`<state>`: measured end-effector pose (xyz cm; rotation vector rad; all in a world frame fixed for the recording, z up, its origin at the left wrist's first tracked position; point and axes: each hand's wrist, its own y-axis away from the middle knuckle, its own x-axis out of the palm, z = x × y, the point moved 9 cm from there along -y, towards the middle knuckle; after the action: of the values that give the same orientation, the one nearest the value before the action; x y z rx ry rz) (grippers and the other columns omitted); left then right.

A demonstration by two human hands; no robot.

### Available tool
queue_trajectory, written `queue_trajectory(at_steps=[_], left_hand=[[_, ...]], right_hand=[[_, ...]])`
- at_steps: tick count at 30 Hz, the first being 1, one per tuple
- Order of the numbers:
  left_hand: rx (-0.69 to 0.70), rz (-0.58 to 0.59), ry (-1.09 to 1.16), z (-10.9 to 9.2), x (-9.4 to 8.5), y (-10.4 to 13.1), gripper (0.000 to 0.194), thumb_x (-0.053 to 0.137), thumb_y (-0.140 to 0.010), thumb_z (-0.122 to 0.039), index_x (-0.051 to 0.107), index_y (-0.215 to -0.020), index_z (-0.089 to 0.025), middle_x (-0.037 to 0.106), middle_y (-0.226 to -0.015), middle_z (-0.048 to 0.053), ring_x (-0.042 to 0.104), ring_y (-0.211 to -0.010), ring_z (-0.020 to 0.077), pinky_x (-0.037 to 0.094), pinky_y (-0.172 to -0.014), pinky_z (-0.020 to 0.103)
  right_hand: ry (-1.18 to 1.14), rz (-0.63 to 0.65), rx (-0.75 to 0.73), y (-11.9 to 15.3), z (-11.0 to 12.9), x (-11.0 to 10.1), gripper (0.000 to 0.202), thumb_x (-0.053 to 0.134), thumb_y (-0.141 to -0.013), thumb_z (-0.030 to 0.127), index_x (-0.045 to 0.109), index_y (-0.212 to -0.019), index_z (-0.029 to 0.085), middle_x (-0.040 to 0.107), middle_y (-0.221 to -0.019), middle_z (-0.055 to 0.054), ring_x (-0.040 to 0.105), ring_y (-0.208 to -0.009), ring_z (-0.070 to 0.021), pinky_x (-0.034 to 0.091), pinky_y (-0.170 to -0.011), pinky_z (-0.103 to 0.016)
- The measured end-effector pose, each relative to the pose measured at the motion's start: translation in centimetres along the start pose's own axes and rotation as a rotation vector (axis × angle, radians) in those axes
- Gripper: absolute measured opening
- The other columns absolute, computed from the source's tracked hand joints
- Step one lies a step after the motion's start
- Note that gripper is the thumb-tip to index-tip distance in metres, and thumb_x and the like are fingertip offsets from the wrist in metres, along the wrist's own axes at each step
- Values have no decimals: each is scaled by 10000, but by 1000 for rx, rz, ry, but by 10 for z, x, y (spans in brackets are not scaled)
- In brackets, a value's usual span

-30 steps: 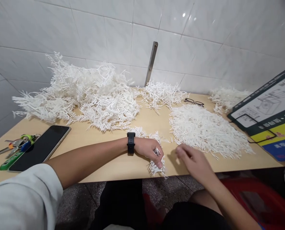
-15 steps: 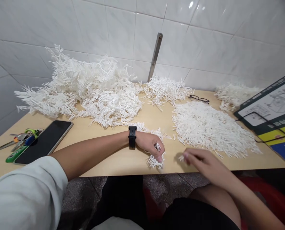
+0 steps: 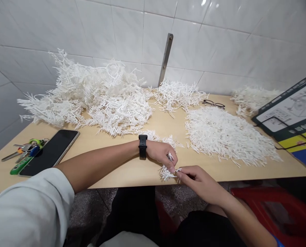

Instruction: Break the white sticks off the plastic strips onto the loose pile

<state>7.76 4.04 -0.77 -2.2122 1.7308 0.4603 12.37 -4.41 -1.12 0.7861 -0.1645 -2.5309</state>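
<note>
My left hand [image 3: 163, 154], with a black watch on its wrist, is closed around a cluster of thin white branched plastic pieces [image 3: 166, 174] near the table's front edge. Some of the cluster pokes out above the thumb and below the fist. My right hand [image 3: 197, 180] meets it from the right, thumb and forefinger pinched on a white tip at the edge of this cluster. Just behind my left hand lie more loose white pieces [image 3: 172, 140]. To the right spreads a flat pile of short white pieces [image 3: 227, 137].
A large tangled white heap [image 3: 96, 92] fills the back left of the table [image 3: 111, 175]. Smaller heaps [image 3: 178, 94] lie behind. At left are a phone [image 3: 51, 151] and keys [image 3: 26, 149]; glasses [image 3: 214, 104] lie at the back. A printed box [image 3: 294, 120] stands at right.
My right hand has moved left from beside the flat pile to my left hand and now pinches at the cluster. My left hand has stayed almost in place.
</note>
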Motion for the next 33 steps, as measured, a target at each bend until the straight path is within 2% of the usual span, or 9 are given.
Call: queue_trajectory(at_steps=[3, 9, 12, 14, 17, 19, 25, 29, 33], left_hand=[[10, 257, 61, -4, 25, -1, 367, 818, -584, -575, 721, -630, -224, 633, -599, -23, 525, -614, 122, 423, -689, 269], [33, 125, 135, -7, 16, -1, 431, 817, -535, -620, 690, -580, -210, 588, -559, -15, 491, -590, 131, 394, -615, 273], [-20, 191, 151, -1, 14, 4, 431, 813, -563, -600, 691, -606, -189, 578, -572, -6, 465, -573, 121, 364, -577, 269], [-30, 217, 164, 1, 11, 5, 436, 776, -630, -599, 683, -631, -173, 566, -582, -2, 442, -560, 112, 340, -561, 267], [-1, 163, 176, -1, 4, 3, 430, 739, -693, -581, 664, -651, -160, 558, -607, -3, 436, -571, 106, 324, -567, 259], [16, 129, 167, -2, 3, 2, 436, 721, -716, -579, 650, -650, -155, 557, -621, -4, 442, -587, 104, 326, -582, 254], [18, 109, 140, 1, 5, 2, 438, 703, -735, -596, 684, -728, -159, 580, -657, -1, 474, -625, 111, 349, -609, 242], [39, 146, 152, 1, 8, 0, 419, 781, -649, -578, 708, -695, -167, 608, -651, 9, 497, -644, 127, 385, -631, 247], [18, 199, 172, -1, 6, 2, 432, 778, -646, -583, 666, -618, -166, 571, -609, 7, 469, -626, 130, 378, -623, 257]], right_hand=[[69, 41, -7, 6, -1, -3, 396, 407, -956, 391, 277, -633, 204, 241, -632, 36, 248, -601, -108, 209, -543, -268], [143, 248, -21, 5, 13, -12, 367, 460, -903, 307, 333, -579, 194, 282, -593, 36, 277, -571, -105, 244, -528, -250], [239, 277, -25, 9, 8, -38, 373, 488, -887, 321, 402, -550, 188, 388, -580, 20, 382, -575, -119, 336, -553, -239], [352, 171, 13, 9, -5, -66, 342, 471, -905, 356, 528, -610, 193, 520, -627, -15, 497, -629, -159, 404, -603, -256], [607, -224, 116, 7, -21, -115, 269, 432, -910, 306, 680, -951, 211, 680, -901, -97, 612, -812, -240, 456, -706, -317], [696, -443, 151, 8, -20, -126, 322, 432, -905, 291, 654, -1123, 208, 680, -1047, -131, 622, -878, -267, 461, -728, -346], [132, -66, 9, -16, -1, -37, 420, 437, -936, 538, 589, -754, 191, 582, -711, -17, 523, -685, -168, 408, -624, -266], [-20, -50, -9, -16, 3, -14, 424, 457, -941, 502, 438, -651, 193, 387, -630, 30, 368, -615, -119, 308, -569, -247], [59, -6, -55, 2, -1, -10, 421, 450, -951, 408, 354, -599, 198, 326, -599, 39, 314, -583, -110, 275, -554, -251]])
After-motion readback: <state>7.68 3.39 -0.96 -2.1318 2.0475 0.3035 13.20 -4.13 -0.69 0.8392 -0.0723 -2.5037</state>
